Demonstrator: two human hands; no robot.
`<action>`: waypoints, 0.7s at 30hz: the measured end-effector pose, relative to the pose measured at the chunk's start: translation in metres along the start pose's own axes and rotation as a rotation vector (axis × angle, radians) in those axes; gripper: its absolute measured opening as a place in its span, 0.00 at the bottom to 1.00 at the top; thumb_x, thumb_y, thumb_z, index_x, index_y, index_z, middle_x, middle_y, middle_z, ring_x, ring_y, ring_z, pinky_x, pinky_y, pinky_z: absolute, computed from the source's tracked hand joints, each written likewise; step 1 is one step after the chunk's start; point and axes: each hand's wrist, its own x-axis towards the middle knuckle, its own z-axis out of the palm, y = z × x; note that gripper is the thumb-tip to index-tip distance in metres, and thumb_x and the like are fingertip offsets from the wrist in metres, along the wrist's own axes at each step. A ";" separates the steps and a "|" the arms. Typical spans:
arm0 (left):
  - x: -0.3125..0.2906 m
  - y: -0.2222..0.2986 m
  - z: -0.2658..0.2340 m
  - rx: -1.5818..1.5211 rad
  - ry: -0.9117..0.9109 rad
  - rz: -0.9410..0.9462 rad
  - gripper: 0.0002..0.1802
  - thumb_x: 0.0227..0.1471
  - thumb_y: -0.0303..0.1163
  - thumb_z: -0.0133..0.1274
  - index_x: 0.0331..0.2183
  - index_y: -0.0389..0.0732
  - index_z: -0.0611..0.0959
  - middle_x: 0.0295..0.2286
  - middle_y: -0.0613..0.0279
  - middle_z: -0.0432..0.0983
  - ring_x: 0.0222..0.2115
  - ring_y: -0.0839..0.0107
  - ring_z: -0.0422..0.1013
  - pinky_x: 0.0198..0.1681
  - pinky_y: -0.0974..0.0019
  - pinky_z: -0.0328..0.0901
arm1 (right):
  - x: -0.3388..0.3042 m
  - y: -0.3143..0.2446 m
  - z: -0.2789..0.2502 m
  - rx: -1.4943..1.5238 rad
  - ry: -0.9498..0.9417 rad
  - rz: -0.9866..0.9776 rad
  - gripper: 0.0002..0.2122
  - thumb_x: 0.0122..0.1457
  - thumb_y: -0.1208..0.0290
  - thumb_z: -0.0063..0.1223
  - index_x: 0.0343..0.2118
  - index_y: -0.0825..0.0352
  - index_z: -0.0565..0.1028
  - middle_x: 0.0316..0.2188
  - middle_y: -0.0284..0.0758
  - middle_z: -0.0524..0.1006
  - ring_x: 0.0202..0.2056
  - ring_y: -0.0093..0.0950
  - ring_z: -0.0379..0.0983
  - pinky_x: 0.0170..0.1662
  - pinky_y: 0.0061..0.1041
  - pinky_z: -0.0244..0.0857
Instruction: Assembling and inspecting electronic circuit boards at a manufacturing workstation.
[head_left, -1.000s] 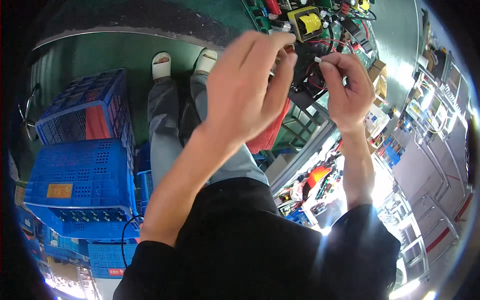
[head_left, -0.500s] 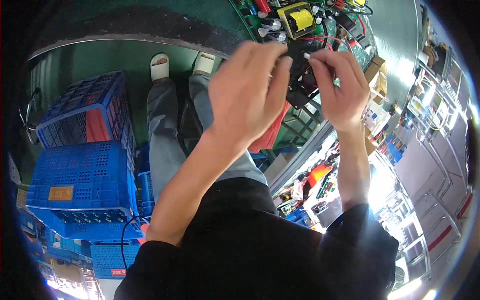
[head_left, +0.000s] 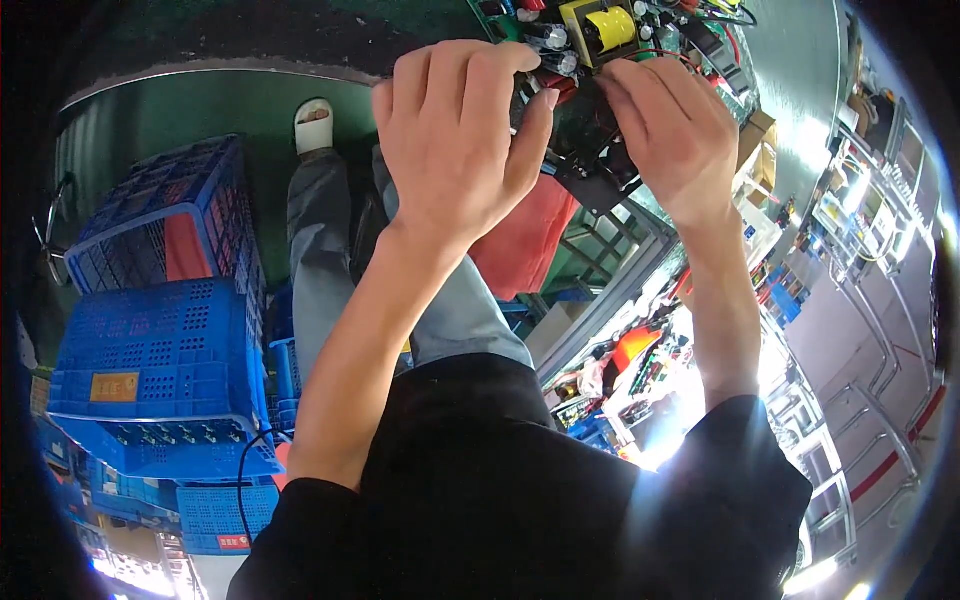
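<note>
Left grip [head_left: 450, 140] is spread by the bench edge [head_left: 240, 67]; right grip [head_left: 683, 145], I can't tell.

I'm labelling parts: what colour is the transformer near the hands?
The transformer is yellow, clearest in the head view.

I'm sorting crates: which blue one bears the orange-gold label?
The large middle crate at left; the lower crate has a red label, the upper crate shows none.
</note>
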 end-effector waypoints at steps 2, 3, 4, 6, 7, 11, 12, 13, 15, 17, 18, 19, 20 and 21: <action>0.001 0.000 0.000 -0.002 0.000 0.003 0.17 0.38 0.32 0.64 0.35 0.48 0.78 0.30 0.68 0.72 0.33 0.65 0.68 0.34 0.62 0.56 | 0.001 -0.001 0.000 0.027 0.027 0.008 0.09 0.48 0.78 0.63 0.33 0.67 0.76 0.26 0.33 0.75 0.25 0.30 0.72 0.29 0.25 0.67; 0.001 -0.001 -0.002 -0.001 -0.012 0.005 0.18 0.38 0.32 0.64 0.35 0.48 0.78 0.30 0.68 0.72 0.33 0.66 0.68 0.34 0.62 0.56 | 0.005 -0.008 0.000 0.121 0.040 0.163 0.09 0.48 0.78 0.64 0.32 0.67 0.76 0.26 0.33 0.74 0.25 0.27 0.72 0.28 0.23 0.66; 0.001 -0.003 -0.003 -0.001 -0.023 0.007 0.18 0.37 0.32 0.64 0.35 0.48 0.78 0.30 0.68 0.72 0.33 0.66 0.68 0.34 0.62 0.56 | 0.008 -0.011 -0.002 0.214 0.052 0.318 0.09 0.48 0.77 0.64 0.31 0.67 0.75 0.25 0.32 0.74 0.24 0.25 0.71 0.28 0.22 0.66; 0.001 -0.004 -0.004 -0.006 -0.021 0.014 0.18 0.37 0.32 0.64 0.35 0.48 0.78 0.30 0.68 0.72 0.33 0.66 0.68 0.34 0.62 0.56 | 0.015 -0.013 -0.008 0.184 -0.022 0.351 0.09 0.49 0.77 0.65 0.31 0.67 0.75 0.25 0.31 0.74 0.24 0.24 0.70 0.28 0.21 0.65; 0.001 -0.005 -0.004 -0.011 -0.019 0.021 0.19 0.37 0.32 0.64 0.36 0.48 0.78 0.30 0.69 0.73 0.33 0.66 0.68 0.34 0.62 0.56 | 0.018 -0.013 -0.010 0.153 -0.096 0.384 0.09 0.49 0.77 0.65 0.31 0.67 0.74 0.25 0.31 0.74 0.23 0.22 0.69 0.28 0.20 0.64; 0.000 -0.005 -0.003 -0.023 -0.022 0.031 0.19 0.37 0.33 0.65 0.36 0.48 0.78 0.30 0.69 0.72 0.33 0.66 0.68 0.33 0.62 0.56 | 0.016 0.007 -0.010 0.203 -0.115 0.160 0.09 0.49 0.77 0.64 0.31 0.68 0.75 0.25 0.31 0.73 0.22 0.22 0.69 0.27 0.20 0.63; -0.001 -0.004 -0.004 -0.027 -0.029 0.022 0.19 0.38 0.33 0.64 0.36 0.48 0.78 0.30 0.69 0.72 0.33 0.66 0.68 0.33 0.62 0.56 | 0.015 0.005 -0.009 0.219 -0.110 0.176 0.08 0.49 0.78 0.64 0.31 0.68 0.76 0.24 0.31 0.73 0.22 0.22 0.68 0.26 0.20 0.63; -0.001 -0.005 -0.004 -0.030 -0.036 0.013 0.19 0.38 0.33 0.64 0.36 0.48 0.78 0.30 0.69 0.72 0.33 0.66 0.68 0.33 0.62 0.56 | 0.013 0.004 -0.008 0.236 -0.105 0.192 0.07 0.49 0.78 0.64 0.30 0.68 0.76 0.24 0.31 0.73 0.22 0.22 0.68 0.26 0.20 0.62; 0.000 -0.005 -0.005 -0.029 -0.039 0.025 0.18 0.38 0.33 0.64 0.36 0.48 0.78 0.30 0.69 0.72 0.32 0.67 0.68 0.32 0.63 0.56 | 0.011 0.002 -0.006 0.252 -0.082 0.206 0.07 0.49 0.78 0.64 0.30 0.68 0.77 0.24 0.31 0.73 0.22 0.22 0.68 0.26 0.20 0.62; 0.001 -0.005 -0.006 -0.031 -0.044 0.034 0.18 0.38 0.33 0.64 0.36 0.47 0.78 0.30 0.69 0.72 0.32 0.67 0.68 0.32 0.63 0.56 | 0.011 0.001 -0.006 0.268 -0.063 0.224 0.06 0.48 0.78 0.64 0.29 0.68 0.77 0.23 0.31 0.73 0.22 0.22 0.68 0.26 0.20 0.62; 0.001 -0.005 -0.006 -0.026 -0.051 0.035 0.18 0.38 0.33 0.64 0.35 0.48 0.78 0.30 0.69 0.72 0.32 0.67 0.68 0.32 0.63 0.56 | 0.011 0.000 -0.006 0.267 -0.064 0.244 0.06 0.48 0.78 0.64 0.29 0.69 0.77 0.23 0.31 0.73 0.22 0.21 0.68 0.26 0.19 0.62; 0.002 -0.004 -0.006 -0.023 -0.059 0.037 0.18 0.38 0.33 0.64 0.35 0.48 0.78 0.29 0.69 0.72 0.32 0.67 0.68 0.32 0.64 0.56 | 0.011 0.000 -0.006 0.266 -0.064 0.264 0.07 0.48 0.78 0.65 0.28 0.69 0.77 0.23 0.32 0.73 0.21 0.21 0.68 0.25 0.19 0.61; 0.002 -0.005 -0.006 -0.022 -0.060 0.035 0.18 0.38 0.33 0.64 0.35 0.48 0.78 0.29 0.69 0.72 0.32 0.67 0.68 0.32 0.64 0.56 | 0.012 -0.001 -0.006 0.268 -0.066 0.264 0.07 0.48 0.78 0.65 0.28 0.69 0.77 0.23 0.32 0.73 0.21 0.21 0.68 0.25 0.19 0.61; 0.002 -0.006 -0.006 -0.020 -0.055 0.037 0.18 0.38 0.34 0.64 0.35 0.48 0.78 0.29 0.69 0.72 0.32 0.68 0.68 0.31 0.63 0.56 | 0.014 -0.001 -0.007 0.281 -0.077 0.297 0.07 0.48 0.78 0.65 0.28 0.69 0.77 0.23 0.32 0.73 0.21 0.20 0.67 0.25 0.19 0.61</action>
